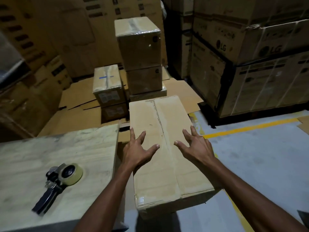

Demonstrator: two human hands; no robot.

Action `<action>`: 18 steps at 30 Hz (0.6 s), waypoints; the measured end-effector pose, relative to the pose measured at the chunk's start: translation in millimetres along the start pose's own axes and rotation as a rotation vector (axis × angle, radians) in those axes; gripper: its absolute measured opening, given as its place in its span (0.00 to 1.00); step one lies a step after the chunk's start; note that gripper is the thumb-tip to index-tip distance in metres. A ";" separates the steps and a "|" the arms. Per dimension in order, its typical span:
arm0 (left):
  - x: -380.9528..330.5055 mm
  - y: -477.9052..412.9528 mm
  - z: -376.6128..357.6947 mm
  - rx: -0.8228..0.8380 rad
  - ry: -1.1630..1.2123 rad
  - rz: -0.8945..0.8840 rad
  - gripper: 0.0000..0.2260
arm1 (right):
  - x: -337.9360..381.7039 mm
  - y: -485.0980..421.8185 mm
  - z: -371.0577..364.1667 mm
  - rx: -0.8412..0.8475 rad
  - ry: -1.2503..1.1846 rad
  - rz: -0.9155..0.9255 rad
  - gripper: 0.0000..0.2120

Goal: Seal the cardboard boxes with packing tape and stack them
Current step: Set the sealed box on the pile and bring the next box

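Head view. A long cardboard box (167, 173) lies lengthwise in front of the person, beside the desk (75, 148); what bears it from below is hidden. The left hand (138, 148) and the right hand (195, 144) rest on its top, one on each side of the centre seam, fingers (154, 147) spread apart and laid flat, gripping nothing. A patch of clear tape shows at the near corner; whether the seam is fully sealed cannot be told. The tape dispenser (61, 180) lies on the desk, well apart from both hands.

Risks, as judged: open palms give no hold on the sides, so a push or lift could let the box slide or tip off its unseen support onto the floor (259, 164). The far end lies just beside the base of the tall stack (138, 44); a forward shove could knock that stack over.

Count: two hands; one box under them; one tape dispenser; three boxes in the tall stack, the lowest partly hidden; two in the low stack (108, 84) to its left.
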State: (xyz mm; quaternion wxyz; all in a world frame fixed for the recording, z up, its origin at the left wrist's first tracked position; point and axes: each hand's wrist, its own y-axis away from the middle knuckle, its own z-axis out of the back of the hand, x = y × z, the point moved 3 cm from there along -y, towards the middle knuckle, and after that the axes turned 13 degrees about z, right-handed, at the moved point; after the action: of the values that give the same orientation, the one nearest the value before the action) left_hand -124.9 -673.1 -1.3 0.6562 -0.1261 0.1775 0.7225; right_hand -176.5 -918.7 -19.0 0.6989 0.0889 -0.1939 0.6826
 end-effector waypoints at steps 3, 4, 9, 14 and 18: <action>28.9 12.1 15.7 -0.035 -0.001 0.047 0.44 | 26.5 0.7 -9.1 0.029 -0.011 0.036 0.42; 37.3 14.2 20.4 -0.045 -0.005 0.057 0.44 | 35.2 0.7 -11.1 0.041 -0.010 0.045 0.42; 86.0 10.9 52.4 -0.069 0.014 0.090 0.44 | 92.0 -7.4 -18.9 0.081 -0.003 0.094 0.44; 141.1 -19.4 99.3 -0.091 0.049 0.078 0.44 | 164.4 -34.7 -31.8 0.080 0.010 0.127 0.43; 191.0 -62.1 153.5 -0.098 0.048 0.022 0.43 | 238.7 -67.4 -45.9 0.029 0.021 0.126 0.41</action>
State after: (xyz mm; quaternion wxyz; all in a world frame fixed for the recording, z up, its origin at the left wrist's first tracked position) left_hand -75.9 -431.1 52.6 0.6368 -0.1737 0.1590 0.7342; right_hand -104.6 -684.8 42.3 0.6551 0.0793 -0.1820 0.7290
